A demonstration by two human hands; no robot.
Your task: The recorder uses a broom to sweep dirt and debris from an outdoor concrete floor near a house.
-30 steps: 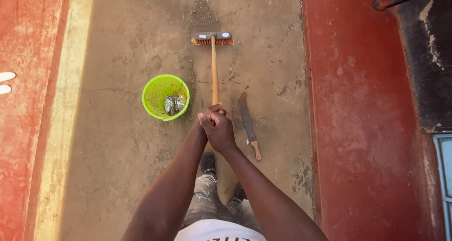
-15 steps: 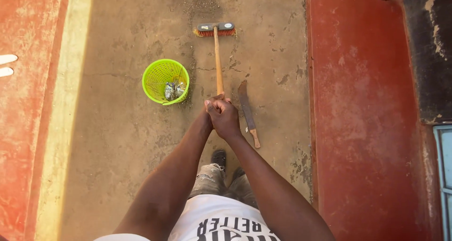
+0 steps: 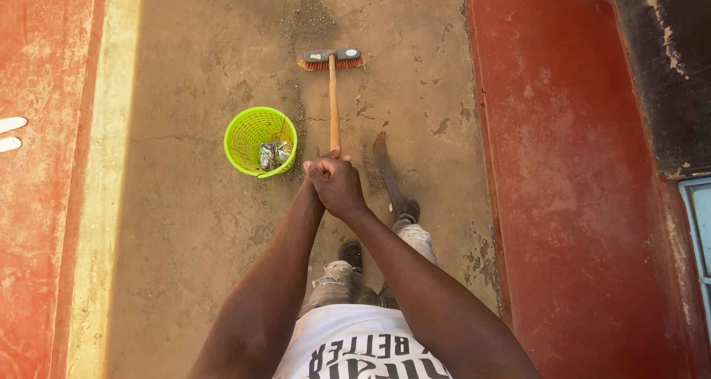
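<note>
Both my hands grip the top of a wooden broom handle (image 3: 332, 105). My right hand (image 3: 342, 188) wraps over my left hand (image 3: 317, 173), which is mostly covered. The broom head (image 3: 332, 59), grey with orange bristles, rests on the concrete floor ahead of me beside a patch of dirt (image 3: 309, 16). A bright green plastic basket (image 3: 253, 131) with crumpled silvery wrappers inside stands just left of the handle. A machete (image 3: 385, 168) lies on the floor to the right of my hands, and my right shoe (image 3: 407, 211) covers its handle end.
Red-painted surfaces run along both sides: a strip at left (image 3: 37, 201) and a wide band at right (image 3: 578, 201). A dark peeling wall (image 3: 659, 75) sits at the far right. Two white objects (image 3: 10, 134) poke in at the left edge.
The broom head has drawn back towards me from the dirt patch. My right foot has stepped forward and now covers the machete's wooden handle.
</note>
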